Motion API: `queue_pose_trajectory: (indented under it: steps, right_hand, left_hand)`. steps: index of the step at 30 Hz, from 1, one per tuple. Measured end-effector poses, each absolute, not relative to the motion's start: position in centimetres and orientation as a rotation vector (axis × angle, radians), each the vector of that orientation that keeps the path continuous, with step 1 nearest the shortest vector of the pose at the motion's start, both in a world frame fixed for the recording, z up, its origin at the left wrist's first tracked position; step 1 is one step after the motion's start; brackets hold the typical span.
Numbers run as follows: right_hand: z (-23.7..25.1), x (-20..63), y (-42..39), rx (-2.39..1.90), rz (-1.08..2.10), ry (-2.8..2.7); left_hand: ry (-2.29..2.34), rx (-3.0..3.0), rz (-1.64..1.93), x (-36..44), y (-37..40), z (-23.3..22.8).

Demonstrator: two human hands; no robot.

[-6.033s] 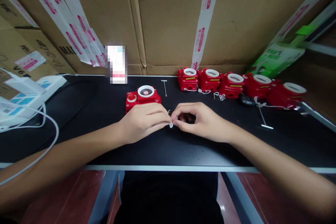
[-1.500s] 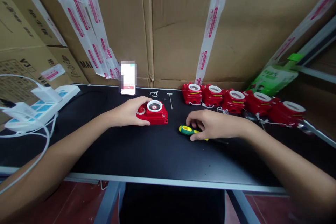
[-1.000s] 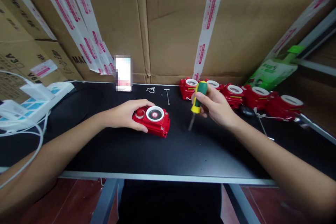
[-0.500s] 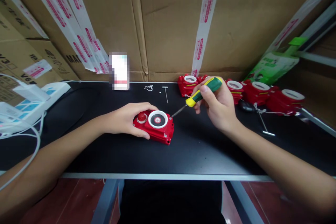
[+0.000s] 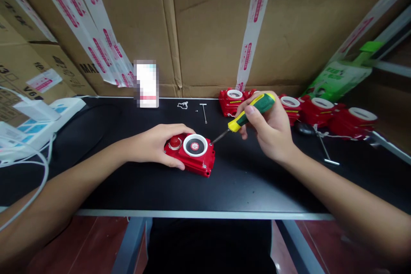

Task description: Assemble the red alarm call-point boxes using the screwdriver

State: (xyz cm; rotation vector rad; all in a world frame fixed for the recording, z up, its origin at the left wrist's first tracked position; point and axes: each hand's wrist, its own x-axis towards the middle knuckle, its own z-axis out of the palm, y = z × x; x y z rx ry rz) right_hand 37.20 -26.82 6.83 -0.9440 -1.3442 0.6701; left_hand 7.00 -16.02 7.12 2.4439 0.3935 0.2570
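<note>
Head view: left hand wrapped round red box, pinning it at mid tabletop, near front edge. Right hand fingers closed on screwdriver, tip at box's far right corner. Best: seat tip square, press down, box held flat. Glossy plastic casing, white ring, round red button; rubbery green-yellow handle, thin steel shaft.

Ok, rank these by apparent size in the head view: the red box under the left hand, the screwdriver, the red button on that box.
1. red box, though it is nearer the camera than the rest
2. screwdriver, close behind in length
3. red button
</note>
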Motion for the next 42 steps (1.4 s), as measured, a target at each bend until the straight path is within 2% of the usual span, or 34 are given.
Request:
queue_pose_trajectory:
  steps: [5,12,16,18,22,34,42]
  right_hand:
    - [8.1,37.3,-27.0,-0.889,0.625,-1.505]
    - [14.4,37.3,-26.4,-1.075,0.640,-1.979]
    - [16.3,36.4,-26.0,-1.149,0.164,-2.115]
    - [16.6,35.9,-25.9,-1.317,-0.045,-2.117]
    - [17.1,35.5,-25.9,-1.571,-0.254,-2.095]
    - [12.5,36.4,-25.1,-1.031,0.335,-1.607]
    - [12.0,36.8,-25.1,-0.841,0.637,-1.535]
  left_hand:
    - [0.399,2.435,0.247,7.2,-15.9,7.1]
    - [0.488,2.364,0.121,8.1,-16.5,8.3]
    - [0.518,2.494,-0.040,9.6,-17.1,9.5]
    - [0.515,2.551,-0.056,10.4,-17.2,9.6]
    - [0.551,2.483,0.028,11.3,-17.4,8.9]
    - [0.565,2.327,0.232,10.3,-18.9,7.4]
    - [0.579,2.348,0.284,10.7,-19.8,7.3]
